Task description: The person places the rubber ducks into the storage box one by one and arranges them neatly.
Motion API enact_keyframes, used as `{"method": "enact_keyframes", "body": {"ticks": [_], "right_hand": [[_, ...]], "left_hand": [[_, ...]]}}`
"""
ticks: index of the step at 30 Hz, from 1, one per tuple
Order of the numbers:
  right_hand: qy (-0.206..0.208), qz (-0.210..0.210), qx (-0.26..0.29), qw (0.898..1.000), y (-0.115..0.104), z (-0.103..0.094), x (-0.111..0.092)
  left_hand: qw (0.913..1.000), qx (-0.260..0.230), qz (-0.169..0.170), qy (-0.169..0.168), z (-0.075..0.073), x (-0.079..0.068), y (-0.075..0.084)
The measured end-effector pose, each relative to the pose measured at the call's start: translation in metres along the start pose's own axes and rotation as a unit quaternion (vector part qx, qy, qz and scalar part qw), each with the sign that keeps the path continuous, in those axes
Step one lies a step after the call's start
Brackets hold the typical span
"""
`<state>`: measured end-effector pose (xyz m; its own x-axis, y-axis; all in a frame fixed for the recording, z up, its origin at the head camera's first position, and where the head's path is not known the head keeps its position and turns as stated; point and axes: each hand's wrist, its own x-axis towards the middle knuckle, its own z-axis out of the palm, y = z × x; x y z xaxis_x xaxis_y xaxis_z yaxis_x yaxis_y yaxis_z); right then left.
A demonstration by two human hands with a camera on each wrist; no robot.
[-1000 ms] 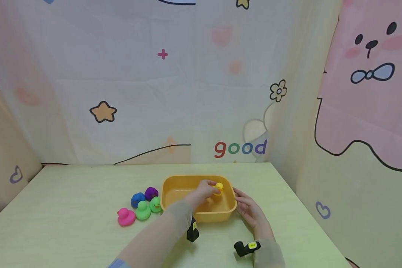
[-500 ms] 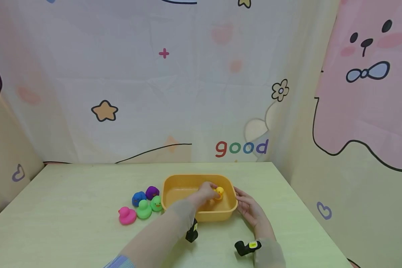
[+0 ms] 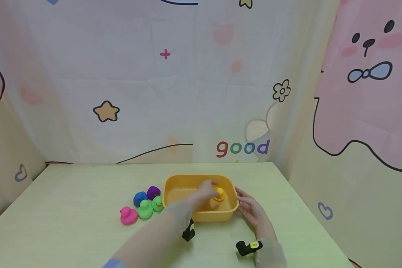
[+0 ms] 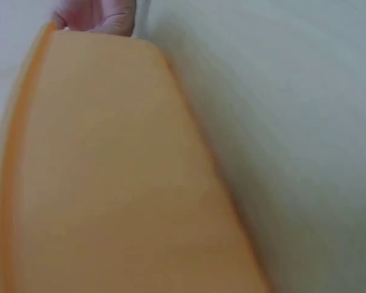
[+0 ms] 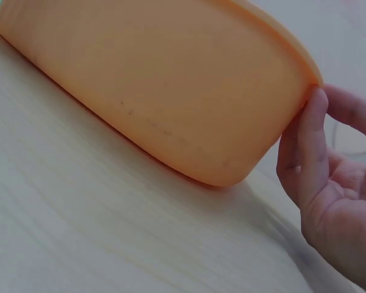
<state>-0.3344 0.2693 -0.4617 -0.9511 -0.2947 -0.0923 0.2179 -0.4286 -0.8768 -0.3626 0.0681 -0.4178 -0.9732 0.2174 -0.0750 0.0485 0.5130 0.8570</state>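
In the head view my left hand [image 3: 204,191] reaches into a yellow-orange plastic basin [image 3: 201,215]. A yellow rubber duck [image 3: 219,194] sits upright on the basin's floor at the right. My left fingers are parted close beside it, and the hand covers part of its left side. At the basin's right end my right hand [image 3: 251,210] touches the outer wall under the rim. The right wrist view shows its fingertips [image 5: 316,101] against that outer corner, fairly straight. My left hand's fingers are out of sight in the left wrist view, behind the basin wall [image 4: 110,159].
Left of the basin several rubber ducks stand close together: pink [image 3: 128,216], blue [image 3: 140,199], purple [image 3: 153,192] and two green, one in front [image 3: 145,209] and one beside the basin [image 3: 158,203]. A printed cloth [image 3: 137,85] hangs behind the pale table [image 3: 77,208].
My left hand has lowered the yellow duck to the basin floor, and its fingers have now drawn slightly left and away from it. My right hand stays at the basin's right end.
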Motion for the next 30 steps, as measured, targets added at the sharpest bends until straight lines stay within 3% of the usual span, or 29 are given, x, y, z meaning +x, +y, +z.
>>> {"method": "enact_keyframes", "body": {"ticks": [5,8,11,18,21,25,30], "right_hand": [[-0.001,-0.006,-0.011,1.0,0.0,-0.001,0.0],[-0.005,-0.005,-0.008,1.0,0.0,-0.002,0.001],[-0.004,-0.002,-0.004,1.0,0.001,-0.003,0.002],[0.035,0.01,0.017,0.999,0.004,-0.002,0.002],[0.012,0.01,0.028,0.999,0.002,-0.001,-0.001],[-0.009,0.007,0.045,0.999,0.001,0.0,-0.002],[0.003,0.009,0.049,0.999,0.002,0.0,-0.001]], "left_hand": [[0.9972,-0.002,0.027,-0.069,-0.034,-0.016,0.005],[0.9922,-0.008,0.042,-0.117,-0.057,-0.023,0.002],[0.9884,-0.005,0.059,-0.14,-0.077,-0.03,-0.005],[0.9873,0.024,0.109,-0.113,-0.121,-0.047,-0.025],[0.9871,0.032,0.121,-0.1,-0.14,-0.058,-0.039],[0.9907,0.023,0.103,-0.085,-0.164,-0.07,-0.061],[0.9958,0.017,0.07,-0.056,-0.189,-0.089,-0.085]]}}
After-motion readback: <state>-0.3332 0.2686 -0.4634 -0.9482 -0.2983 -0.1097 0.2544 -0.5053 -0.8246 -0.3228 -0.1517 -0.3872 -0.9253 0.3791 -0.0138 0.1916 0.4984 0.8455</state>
